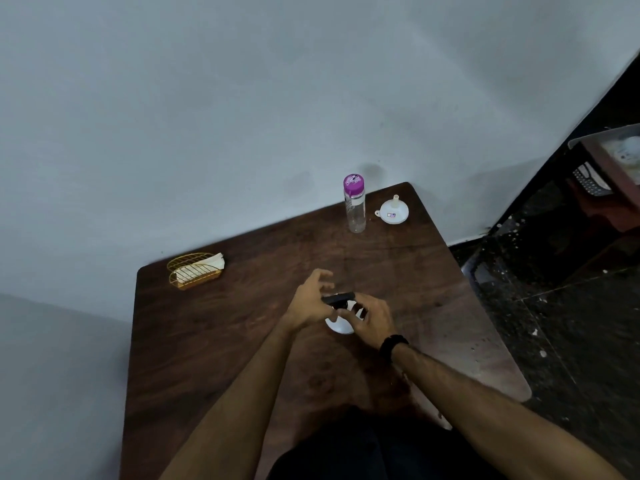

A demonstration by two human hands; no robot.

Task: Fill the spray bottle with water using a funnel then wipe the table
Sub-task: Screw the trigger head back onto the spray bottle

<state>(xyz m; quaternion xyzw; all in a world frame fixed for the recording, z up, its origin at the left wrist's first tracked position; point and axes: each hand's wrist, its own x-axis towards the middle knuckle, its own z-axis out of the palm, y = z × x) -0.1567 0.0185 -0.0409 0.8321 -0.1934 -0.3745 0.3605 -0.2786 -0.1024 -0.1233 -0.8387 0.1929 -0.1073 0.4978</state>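
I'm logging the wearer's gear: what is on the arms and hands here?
Both forearms are bare, with no sleeves showing. The right hand has a black wristband, perhaps a watch, at its wrist. The left hand has no band, ring or glove in view.
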